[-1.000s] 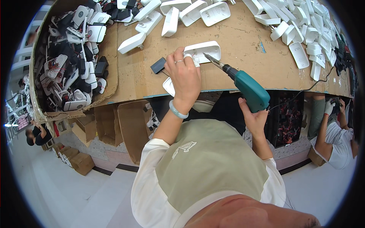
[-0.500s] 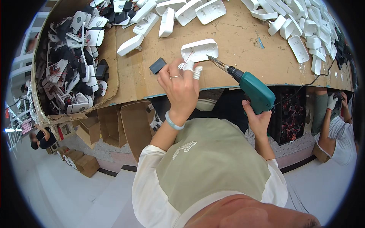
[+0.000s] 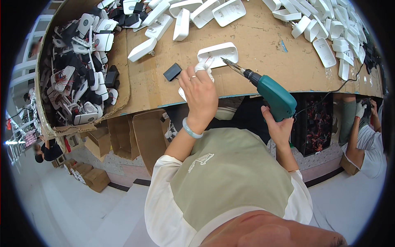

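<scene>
A white plastic housing (image 3: 228, 52) lies open side up on the cardboard-covered table, a red wire in it. At its near left edge my left hand (image 3: 200, 92) is closed, fingers bent down, white wraps on some fingertips; what it pinches is hidden. A white piece (image 3: 182, 94) shows at that hand's left side, partly covered by it. My right hand (image 3: 280, 131) grips the green soldering gun (image 3: 276, 96) from below, its metal tip inside the housing near the middle. A dark rectangular block (image 3: 172, 72) lies just left of my left hand.
A cardboard box (image 3: 124, 78) at the left is heaped with white and black parts with red wires. More white housings (image 3: 229, 12) lie along the far side and in a pile (image 3: 325, 51) at right. A black cord (image 3: 343, 84) trails rightward. A co-worker (image 3: 364, 136) sits at right.
My left hand has turned and its fingers have curled in more; a white piece now shows at its left side. The soldering gun's tip has shifted slightly left within the housing.
</scene>
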Tool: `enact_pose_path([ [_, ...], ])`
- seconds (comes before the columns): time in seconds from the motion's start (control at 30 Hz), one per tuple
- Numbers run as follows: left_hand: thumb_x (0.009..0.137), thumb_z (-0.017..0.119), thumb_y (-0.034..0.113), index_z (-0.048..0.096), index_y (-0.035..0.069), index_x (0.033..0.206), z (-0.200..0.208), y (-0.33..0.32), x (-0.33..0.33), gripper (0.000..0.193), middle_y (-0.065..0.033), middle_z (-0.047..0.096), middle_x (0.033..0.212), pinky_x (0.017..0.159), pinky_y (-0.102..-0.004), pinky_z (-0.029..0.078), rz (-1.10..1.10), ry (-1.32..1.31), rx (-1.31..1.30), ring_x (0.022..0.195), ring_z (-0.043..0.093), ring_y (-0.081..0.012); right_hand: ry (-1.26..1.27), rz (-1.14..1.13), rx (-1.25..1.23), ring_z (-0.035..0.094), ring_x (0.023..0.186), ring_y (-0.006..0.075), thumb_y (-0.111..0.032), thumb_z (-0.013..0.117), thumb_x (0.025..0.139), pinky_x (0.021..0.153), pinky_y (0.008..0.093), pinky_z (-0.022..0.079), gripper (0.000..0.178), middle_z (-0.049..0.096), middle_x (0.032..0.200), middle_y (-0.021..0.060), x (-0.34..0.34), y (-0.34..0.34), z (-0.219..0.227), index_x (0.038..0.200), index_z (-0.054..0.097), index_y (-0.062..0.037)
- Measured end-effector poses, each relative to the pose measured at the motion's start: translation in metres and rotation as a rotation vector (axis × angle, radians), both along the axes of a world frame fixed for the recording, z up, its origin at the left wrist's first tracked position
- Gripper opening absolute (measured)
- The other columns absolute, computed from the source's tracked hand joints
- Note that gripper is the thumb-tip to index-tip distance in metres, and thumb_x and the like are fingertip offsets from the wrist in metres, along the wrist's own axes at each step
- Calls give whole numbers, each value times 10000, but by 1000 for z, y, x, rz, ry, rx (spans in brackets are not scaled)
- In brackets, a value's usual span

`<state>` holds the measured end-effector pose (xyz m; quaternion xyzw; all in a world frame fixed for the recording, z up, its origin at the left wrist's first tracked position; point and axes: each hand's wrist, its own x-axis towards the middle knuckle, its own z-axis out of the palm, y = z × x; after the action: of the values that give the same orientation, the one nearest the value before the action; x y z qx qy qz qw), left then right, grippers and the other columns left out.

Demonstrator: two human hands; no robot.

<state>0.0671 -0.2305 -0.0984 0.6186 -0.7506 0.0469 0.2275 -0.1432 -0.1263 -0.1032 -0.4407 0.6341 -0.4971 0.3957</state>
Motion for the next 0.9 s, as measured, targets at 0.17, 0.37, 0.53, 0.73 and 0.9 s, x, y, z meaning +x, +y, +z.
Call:
enact_pose_path([
  [0.17, 754, 671, 5, 630, -15, 976, -3, -8, 3, 226, -163, 600, 1028, 810, -442, 388, 41, 4, -44, 946, 538, -324, 72, 34, -73, 640, 803, 82, -23, 772, 856, 732, 250, 516, 183, 702, 888, 25, 9, -14, 4, 1017, 693, 14],
  [0.37, 729, 721, 71, 687, 35, 882, -3, -15, 3, 160, -120, 633, 981, 806, -432, 374, 36, 9, -69, 921, 553, -301, 113, 61, -122, 622, 712, 103, -12, 738, 841, 682, 245, 493, 156, 696, 825, 77, 15, -28, 0, 986, 683, 5],
  [0.53, 741, 723, 101, 653, 7, 840, 3, -20, -3, 154, -136, 610, 1055, 835, -457, 355, 66, 71, -140, 1003, 518, -321, 132, 103, -171, 607, 674, 119, -9, 732, 843, 655, 255, 485, 154, 663, 784, 77, 18, -33, -2, 980, 664, 9],
  [0.73, 748, 735, 112, 662, -2, 852, -4, -24, -1, 171, -140, 603, 1231, 867, -464, 347, 22, 69, -144, 1082, 512, -339, 148, 116, -177, 604, 659, 126, -9, 729, 846, 637, 253, 479, 154, 657, 785, 81, 19, -37, -3, 982, 660, 15],
  [0.9, 741, 732, 92, 661, -5, 837, -4, -25, -1, 154, -125, 612, 1223, 868, -465, 330, 19, 80, -143, 1077, 514, -326, 151, 117, -175, 621, 678, 134, -2, 724, 849, 659, 257, 490, 165, 662, 791, 86, 20, -40, -2, 1000, 662, 20],
])
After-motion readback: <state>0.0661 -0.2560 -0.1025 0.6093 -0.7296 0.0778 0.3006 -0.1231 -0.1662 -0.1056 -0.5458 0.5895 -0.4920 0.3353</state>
